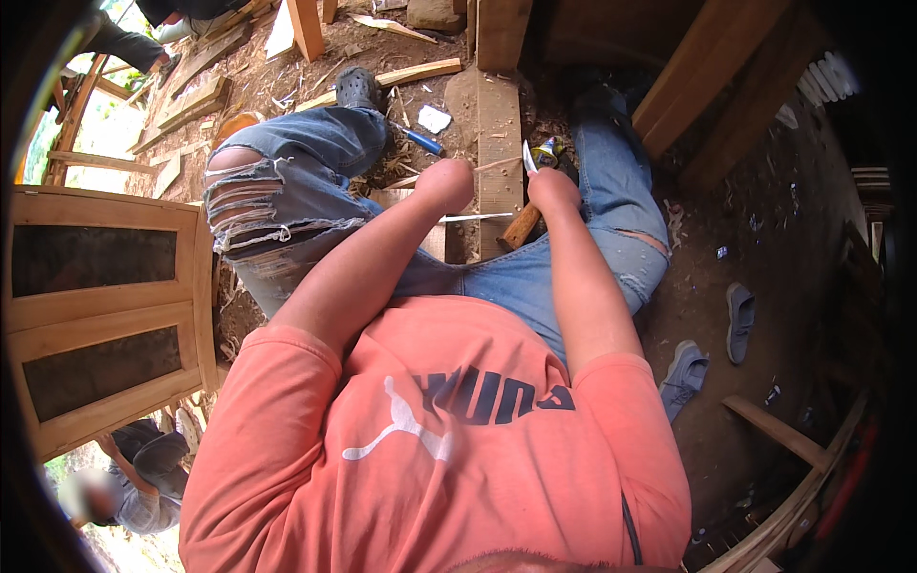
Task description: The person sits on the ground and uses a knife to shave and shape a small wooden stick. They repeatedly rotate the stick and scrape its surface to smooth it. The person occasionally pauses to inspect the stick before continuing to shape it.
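My left hand (445, 186) is closed over the plank between my legs. From it a thin wood strip (497, 164) runs toward my right hand. A short pale blade, apparently a knife (530, 158), sticks up from my right hand (554, 191), whose fingers are wrapped round its hidden handle. Below the hands, a wooden tool handle (519, 229) lies across the plank (499, 119), its far end hidden by my right hand. Beside it is a narrow white strip (476, 218). A blue-handled tool (423, 142) lies on the ground beyond my left hand.
A framed wooden panel (105, 306) stands at left. Posts (707, 67) rise at far right. Grey shoes (683, 372) lie on the dirt floor at right. Wood shavings and offcuts (196, 100) are scattered at far left. Other people (143, 482) are at the left edge.
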A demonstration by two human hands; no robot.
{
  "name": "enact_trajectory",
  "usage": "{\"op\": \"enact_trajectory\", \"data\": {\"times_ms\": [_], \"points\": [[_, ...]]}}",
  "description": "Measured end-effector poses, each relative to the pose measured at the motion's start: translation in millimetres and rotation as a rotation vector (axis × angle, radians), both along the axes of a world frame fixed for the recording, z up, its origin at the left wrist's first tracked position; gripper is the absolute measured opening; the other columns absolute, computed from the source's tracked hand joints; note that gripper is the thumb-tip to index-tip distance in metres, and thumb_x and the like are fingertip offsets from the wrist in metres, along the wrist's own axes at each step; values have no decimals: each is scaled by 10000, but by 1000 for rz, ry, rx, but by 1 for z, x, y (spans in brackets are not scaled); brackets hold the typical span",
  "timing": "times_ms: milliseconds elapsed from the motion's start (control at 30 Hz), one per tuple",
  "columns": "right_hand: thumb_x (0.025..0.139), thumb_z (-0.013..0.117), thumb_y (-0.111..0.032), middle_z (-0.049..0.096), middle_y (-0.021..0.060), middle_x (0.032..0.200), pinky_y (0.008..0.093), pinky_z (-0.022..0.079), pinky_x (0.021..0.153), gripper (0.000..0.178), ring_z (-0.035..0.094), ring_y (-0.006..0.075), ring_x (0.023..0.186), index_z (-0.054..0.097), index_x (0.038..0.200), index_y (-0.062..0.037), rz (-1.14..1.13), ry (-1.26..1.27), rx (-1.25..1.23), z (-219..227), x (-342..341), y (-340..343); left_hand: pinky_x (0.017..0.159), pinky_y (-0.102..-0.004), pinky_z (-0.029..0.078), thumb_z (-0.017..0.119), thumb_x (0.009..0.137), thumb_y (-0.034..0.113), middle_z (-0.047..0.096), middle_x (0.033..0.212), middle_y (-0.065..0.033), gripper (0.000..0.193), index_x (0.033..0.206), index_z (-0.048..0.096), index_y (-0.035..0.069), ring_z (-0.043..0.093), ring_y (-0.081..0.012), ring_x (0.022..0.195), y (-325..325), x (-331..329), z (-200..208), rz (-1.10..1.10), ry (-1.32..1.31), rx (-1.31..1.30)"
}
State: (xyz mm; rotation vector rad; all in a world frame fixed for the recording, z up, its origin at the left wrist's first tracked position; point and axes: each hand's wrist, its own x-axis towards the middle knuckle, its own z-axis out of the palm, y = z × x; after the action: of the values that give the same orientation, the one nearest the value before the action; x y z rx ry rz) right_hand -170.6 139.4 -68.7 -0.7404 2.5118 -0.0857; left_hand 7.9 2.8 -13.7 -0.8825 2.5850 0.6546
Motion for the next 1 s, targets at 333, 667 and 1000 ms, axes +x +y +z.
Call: {"op": "enact_trajectory", "data": {"times_ms": [333, 667, 1000], "points": [[1101, 481, -373, 753, 230, 1145, 553, 552, 931, 421, 710, 442, 1084, 758, 1106, -56, 66, 46, -214, 28, 17, 3, 884, -501, 610, 614, 877, 78, 772, 1117, -251, 226, 1001, 785, -5, 754, -415, 1047, -4, -1, -3, 29, 2, -1], [1061, 551, -473, 743, 267, 1073, 536, 540, 902, 508, 699, 468, 1039, 748, 1022, -6, 138, -212, -335, 20, 47, -1, 873, -504, 604, 626, 856, 116, 769, 1070, -270, 240, 951, 798, -22, 754, -432, 1018, -7, 2, -23, 8, -10, 40], [1114, 430, -492, 742, 266, 1159, 556, 538, 953, 581, 697, 461, 1099, 772, 1117, -22, 265, -119, -135, 22, 36, -6, 874, -501, 605, 628, 861, 103, 772, 1093, -250, 242, 986, 803, -9, 754, -420, 1035, -3, 3, -16, 83, 12, 53]]}}
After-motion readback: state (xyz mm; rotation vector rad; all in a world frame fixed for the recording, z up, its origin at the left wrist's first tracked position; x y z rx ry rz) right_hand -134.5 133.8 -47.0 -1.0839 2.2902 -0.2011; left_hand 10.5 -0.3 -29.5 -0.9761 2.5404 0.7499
